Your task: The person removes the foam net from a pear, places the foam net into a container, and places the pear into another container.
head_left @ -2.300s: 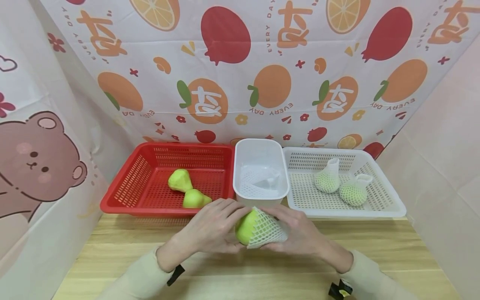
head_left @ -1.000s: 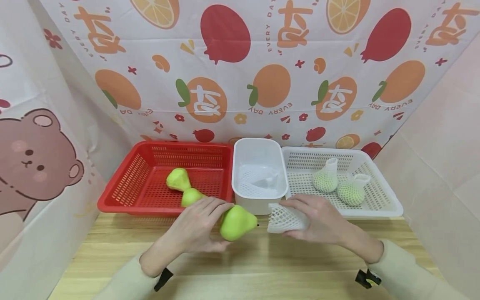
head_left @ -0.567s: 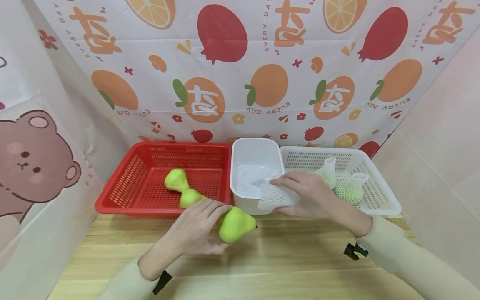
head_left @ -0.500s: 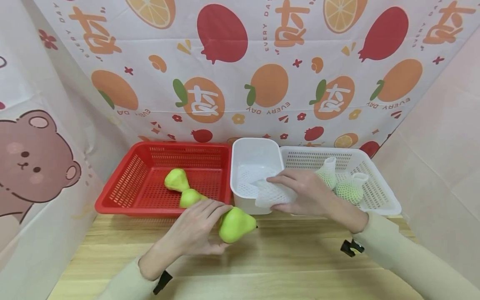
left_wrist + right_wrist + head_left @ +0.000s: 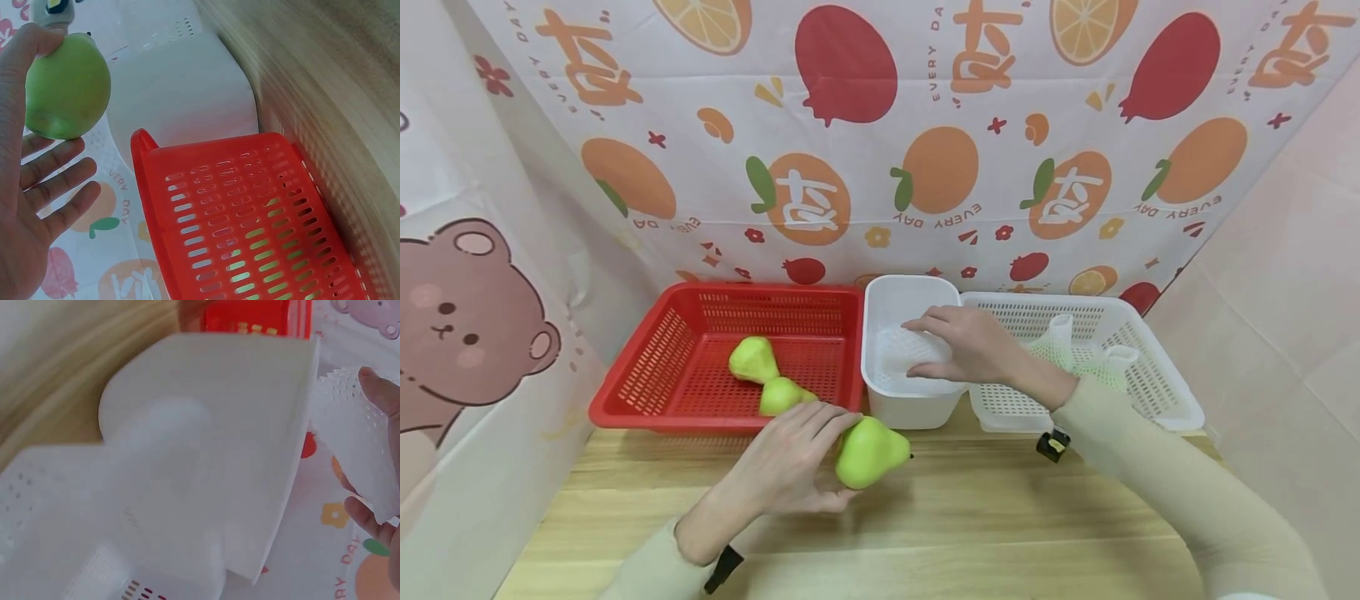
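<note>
Flat table [image 5: 940, 537] with a pale wood-grain top. Standing by, I count 3 plastic vessels set side by side toward its back, the person's left to right: red rectangular slotted basket [image 5: 700, 422], white deep round-cornered tub [image 5: 917, 412], white rectangular slotted basket [image 5: 1170, 367].

So the far side's basically a white backdrop [image 5: 876, 146] printed with oranges [image 5: 940, 169], big red fruits [image 5: 846, 65] and some upside-down "EVERY DAY" lettering [image 5: 938, 216]. Left side's got a pale sheet [image 5: 580, 250] with a brown cartoon bear [image 5: 475, 317], right side's a plain creased pinkish-white sheet [image 5: 1285, 283]. Near side's just a light wood-grain tabletop [image 5: 985, 517].
</note>
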A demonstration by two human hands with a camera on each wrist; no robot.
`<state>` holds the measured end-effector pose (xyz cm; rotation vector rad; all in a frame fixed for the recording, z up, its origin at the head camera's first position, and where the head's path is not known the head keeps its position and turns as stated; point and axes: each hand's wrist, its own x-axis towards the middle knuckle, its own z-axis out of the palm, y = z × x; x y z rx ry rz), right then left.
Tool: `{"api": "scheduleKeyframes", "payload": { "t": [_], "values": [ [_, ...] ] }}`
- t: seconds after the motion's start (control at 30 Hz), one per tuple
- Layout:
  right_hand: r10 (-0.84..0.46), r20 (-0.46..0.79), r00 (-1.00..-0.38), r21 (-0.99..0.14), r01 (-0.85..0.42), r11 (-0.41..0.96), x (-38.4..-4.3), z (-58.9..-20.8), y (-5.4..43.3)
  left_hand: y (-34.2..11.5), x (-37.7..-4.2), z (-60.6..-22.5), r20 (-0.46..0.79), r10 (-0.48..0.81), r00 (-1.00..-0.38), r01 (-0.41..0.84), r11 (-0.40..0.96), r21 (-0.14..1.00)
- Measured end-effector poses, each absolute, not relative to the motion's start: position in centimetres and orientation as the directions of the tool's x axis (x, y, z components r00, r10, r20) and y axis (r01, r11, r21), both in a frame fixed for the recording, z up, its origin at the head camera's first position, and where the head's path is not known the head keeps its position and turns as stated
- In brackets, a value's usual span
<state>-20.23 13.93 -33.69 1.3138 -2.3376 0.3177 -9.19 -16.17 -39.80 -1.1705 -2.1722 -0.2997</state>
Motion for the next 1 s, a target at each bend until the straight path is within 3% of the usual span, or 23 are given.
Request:
{"api": "scheduleKeyframes", "payload": {
  "t": [0.73,1.0],
  "values": [
    [-0.689,0.119,-0.715,-0.06,-0.698,0.714,-28.2,-34.1,11.8,-16.1,-8.9,-39.7,0.617,0.679,-0.398,0.805,0.581,-0.12],
    [-0.658,0.059,-0.751,-0.051,-0.66,0.749,-29.7,-34.4,11.5,-16.2,-9.0,-39.7,0.612,0.681,-0.403,0.804,0.583,-0.119]
  ]
}}
